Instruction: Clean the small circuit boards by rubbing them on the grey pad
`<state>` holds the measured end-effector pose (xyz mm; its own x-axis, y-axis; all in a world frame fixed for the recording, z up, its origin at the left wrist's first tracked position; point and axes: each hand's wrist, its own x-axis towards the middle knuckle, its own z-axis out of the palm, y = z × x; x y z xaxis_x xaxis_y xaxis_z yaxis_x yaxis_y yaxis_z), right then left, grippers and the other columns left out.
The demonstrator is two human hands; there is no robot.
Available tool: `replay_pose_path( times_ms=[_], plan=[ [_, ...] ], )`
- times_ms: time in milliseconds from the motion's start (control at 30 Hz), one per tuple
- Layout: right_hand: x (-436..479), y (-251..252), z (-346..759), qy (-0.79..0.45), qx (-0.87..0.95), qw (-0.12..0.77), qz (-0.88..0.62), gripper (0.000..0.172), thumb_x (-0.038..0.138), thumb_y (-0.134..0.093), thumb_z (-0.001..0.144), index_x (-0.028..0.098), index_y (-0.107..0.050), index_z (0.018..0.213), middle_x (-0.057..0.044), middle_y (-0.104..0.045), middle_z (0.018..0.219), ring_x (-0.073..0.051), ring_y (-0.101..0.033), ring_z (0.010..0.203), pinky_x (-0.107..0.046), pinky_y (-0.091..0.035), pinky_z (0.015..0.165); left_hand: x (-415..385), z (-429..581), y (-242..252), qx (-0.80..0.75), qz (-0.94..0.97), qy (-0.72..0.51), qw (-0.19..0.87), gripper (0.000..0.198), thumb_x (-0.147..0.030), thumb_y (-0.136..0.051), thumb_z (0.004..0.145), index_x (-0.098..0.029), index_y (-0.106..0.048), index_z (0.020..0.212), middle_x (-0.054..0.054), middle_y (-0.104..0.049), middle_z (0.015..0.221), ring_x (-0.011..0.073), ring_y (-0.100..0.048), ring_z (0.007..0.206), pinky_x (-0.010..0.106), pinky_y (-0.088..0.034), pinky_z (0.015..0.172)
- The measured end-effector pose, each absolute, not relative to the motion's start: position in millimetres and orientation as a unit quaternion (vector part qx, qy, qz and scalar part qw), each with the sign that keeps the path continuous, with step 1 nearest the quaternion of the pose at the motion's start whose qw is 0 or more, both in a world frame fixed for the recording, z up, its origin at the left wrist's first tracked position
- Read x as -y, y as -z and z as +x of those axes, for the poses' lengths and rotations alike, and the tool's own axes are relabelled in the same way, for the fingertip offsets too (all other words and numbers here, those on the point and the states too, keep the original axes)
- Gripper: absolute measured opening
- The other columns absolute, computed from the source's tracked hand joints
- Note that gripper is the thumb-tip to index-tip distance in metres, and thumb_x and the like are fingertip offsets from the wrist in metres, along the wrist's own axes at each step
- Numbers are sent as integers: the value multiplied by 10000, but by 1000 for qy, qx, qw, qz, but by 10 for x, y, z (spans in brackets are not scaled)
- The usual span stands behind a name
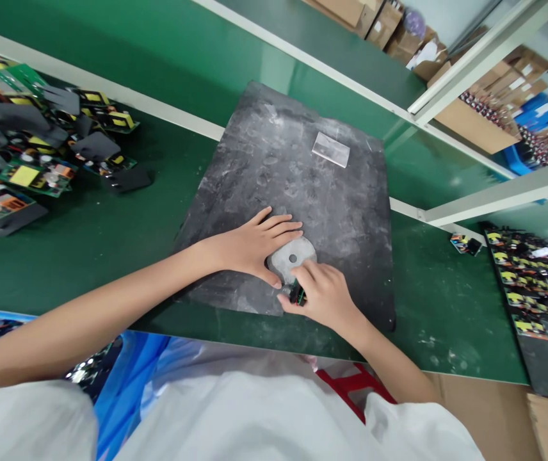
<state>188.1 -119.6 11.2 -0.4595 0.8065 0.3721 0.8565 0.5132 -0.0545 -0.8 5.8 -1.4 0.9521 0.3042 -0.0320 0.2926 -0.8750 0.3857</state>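
Observation:
A grey round disc (pixel 293 256) with a small centre hole lies on a dark, smeared mat (pixel 303 179). My left hand (pixel 249 246) rests flat on the mat with its fingers stretched out, touching the disc's left edge. My right hand (pixel 322 294) is closed on a small green and black circuit board (pixel 297 294) and presses it against the disc's near edge. A small clear plastic piece (pixel 330 149) lies at the mat's far side.
A heap of green circuit boards (pixel 29 153) with black sheets lies at the left on the green table (pixel 111 243). More boards (pixel 528 282) fill a dark tray at the right. White shelf rails (pixel 485 51) and cardboard boxes (pixel 475 121) stand behind.

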Motion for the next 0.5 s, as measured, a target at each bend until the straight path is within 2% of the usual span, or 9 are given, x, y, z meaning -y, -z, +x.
replay_pose_path(
  times_ms=[167, 367, 500],
  plan=[
    [1154, -102, 1952, 90, 812, 192, -544, 299, 473, -525, 873, 178, -546, 828, -8, -536, 660, -127, -487, 536, -258, -321, 516, -53, -8, 15, -156, 968, -15, 197, 1051, -831, -439, 757, -163, -206, 1534, 102, -180, 1596, 320, -112, 1476, 473, 106, 1171],
    [1222, -124, 1822, 39, 862, 175, -474, 292, 465, -521, 868, 190, -538, 772, 13, -513, 644, -108, -482, 540, -237, -310, 513, -47, -7, 2, -160, 967, -5, 197, 1033, -820, -433, 772, -164, -198, 1535, 85, -174, 1599, 313, -98, 1479, 472, 111, 1168],
    [1168, -116, 1902, 88, 814, 186, -544, 327, 493, -501, 888, 179, -542, 805, 3, -535, 653, -109, -492, 539, -236, -315, 514, -48, -2, 4, -162, 965, -11, 204, 1054, -830, -441, 757, -167, -191, 1537, 94, -189, 1594, 317, -108, 1477, 483, 102, 1168]
  ],
)
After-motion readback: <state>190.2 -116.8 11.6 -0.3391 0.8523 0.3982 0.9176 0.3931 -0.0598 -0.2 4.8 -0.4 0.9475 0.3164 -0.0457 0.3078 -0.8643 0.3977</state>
